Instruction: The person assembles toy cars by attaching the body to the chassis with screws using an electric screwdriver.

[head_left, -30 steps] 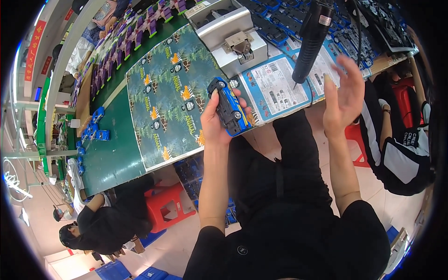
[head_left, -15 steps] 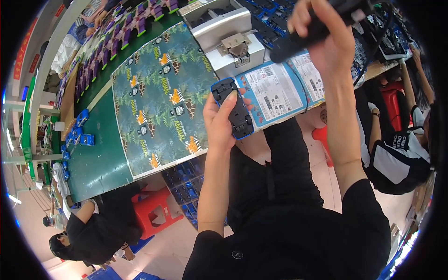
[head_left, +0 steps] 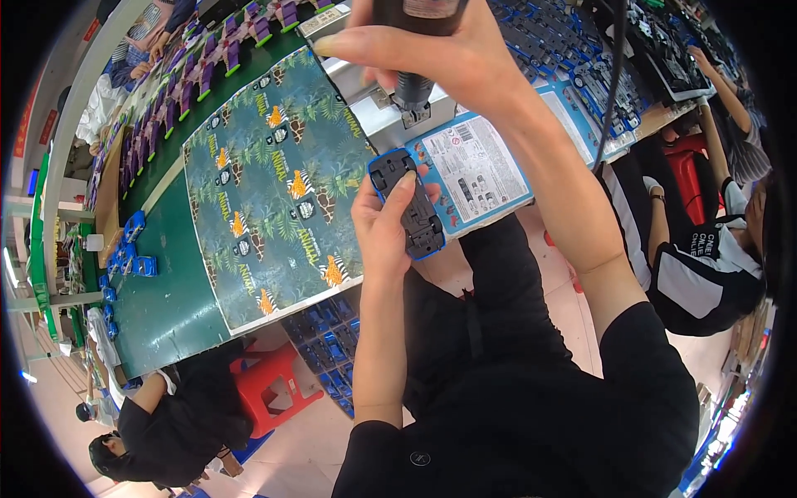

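Observation:
My left hand (head_left: 383, 217) is closed around a toy car (head_left: 422, 217), thumb across its black underside, which faces up with blue body edges showing at the rim. Up and to the right of it, my right hand (head_left: 473, 62) wraps a black electric screwdriver (head_left: 415, 21) held upright, its thumb stretched out leftward. The screwdriver's lower end is over the metal outlet (head_left: 417, 116) of a silver screw feeder (head_left: 383, 129); whether it touches is hard to tell. My right hand and the tool hide much of the feeder.
A jungle-patterned sheet (head_left: 274, 199) covers the green bench (head_left: 166, 315). Blue printed card (head_left: 498, 199) lies at the bench edge, right of the car. Blue-and-black car parts (head_left: 594, 87) crowd the far right. A cable (head_left: 613, 91) hangs down. Co-workers sit either side, one near a red stool (head_left: 270, 390).
My right hand has swung left with the screwdriver, which has turned from slanting to upright over the screw feeder. My left hand keeps hold of the toy car in nearly the same place.

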The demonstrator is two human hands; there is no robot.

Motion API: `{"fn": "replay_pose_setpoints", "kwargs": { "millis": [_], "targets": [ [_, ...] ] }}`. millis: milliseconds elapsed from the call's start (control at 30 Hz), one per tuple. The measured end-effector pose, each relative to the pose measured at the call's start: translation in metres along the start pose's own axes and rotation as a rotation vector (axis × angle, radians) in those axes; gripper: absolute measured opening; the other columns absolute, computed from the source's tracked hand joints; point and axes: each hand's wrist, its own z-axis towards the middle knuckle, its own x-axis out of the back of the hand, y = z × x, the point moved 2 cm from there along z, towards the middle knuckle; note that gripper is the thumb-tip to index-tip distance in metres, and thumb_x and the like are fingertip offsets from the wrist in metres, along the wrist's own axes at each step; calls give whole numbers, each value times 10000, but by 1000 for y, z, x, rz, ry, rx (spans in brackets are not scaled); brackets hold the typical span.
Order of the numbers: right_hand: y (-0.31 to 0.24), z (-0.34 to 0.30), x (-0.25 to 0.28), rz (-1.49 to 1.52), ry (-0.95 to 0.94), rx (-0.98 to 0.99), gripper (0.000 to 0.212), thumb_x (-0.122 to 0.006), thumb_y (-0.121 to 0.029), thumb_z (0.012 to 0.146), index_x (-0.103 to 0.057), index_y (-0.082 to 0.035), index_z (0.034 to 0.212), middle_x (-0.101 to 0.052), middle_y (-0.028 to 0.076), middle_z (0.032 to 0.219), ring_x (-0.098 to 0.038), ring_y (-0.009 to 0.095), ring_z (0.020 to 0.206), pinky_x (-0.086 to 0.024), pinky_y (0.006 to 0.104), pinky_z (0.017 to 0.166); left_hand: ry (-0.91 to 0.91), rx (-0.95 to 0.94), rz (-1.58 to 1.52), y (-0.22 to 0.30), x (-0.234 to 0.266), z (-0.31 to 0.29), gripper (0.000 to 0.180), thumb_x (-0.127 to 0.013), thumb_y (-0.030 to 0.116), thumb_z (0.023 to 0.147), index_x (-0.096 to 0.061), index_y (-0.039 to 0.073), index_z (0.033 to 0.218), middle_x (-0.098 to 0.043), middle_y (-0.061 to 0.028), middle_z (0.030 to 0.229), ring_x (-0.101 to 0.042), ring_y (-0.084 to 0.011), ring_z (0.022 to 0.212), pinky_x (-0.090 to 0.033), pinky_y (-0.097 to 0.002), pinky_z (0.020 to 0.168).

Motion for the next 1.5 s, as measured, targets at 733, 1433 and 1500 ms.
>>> {"fn": "replay_pose_setpoints", "kwargs": {
  "millis": [733,1433,1500],
  "targets": [
    [10,-67,-3,339,174,114,167,-741,-127,851,-621,-14,827,-595,38,614,-571,98,509,-466,238,511,9,-13,32,1,-5,-4,246,-681,54,886,-616,-15,1113,-703,-135,982,-703,-189,759,-604,-327,655],
    [1,-74,-1,171,62,71,185,-761,-97,797,-594,-19,779,-590,54,636,-586,106,580,-492,257,557,7,-48,20,2,-2,-8,222,-707,12,864,-655,-9,1078,-704,-77,920,-682,-148,749,-588,-309,690],
    [0,-60,5,532,10,146,146,-682,-105,861,-595,9,835,-585,75,624,-595,138,570,-501,281,547,31,-43,10,4,2,-6,217,-694,8,870,-645,-3,1080,-703,-87,941,-687,-162,780,-596,-337,723]
  ]
}}
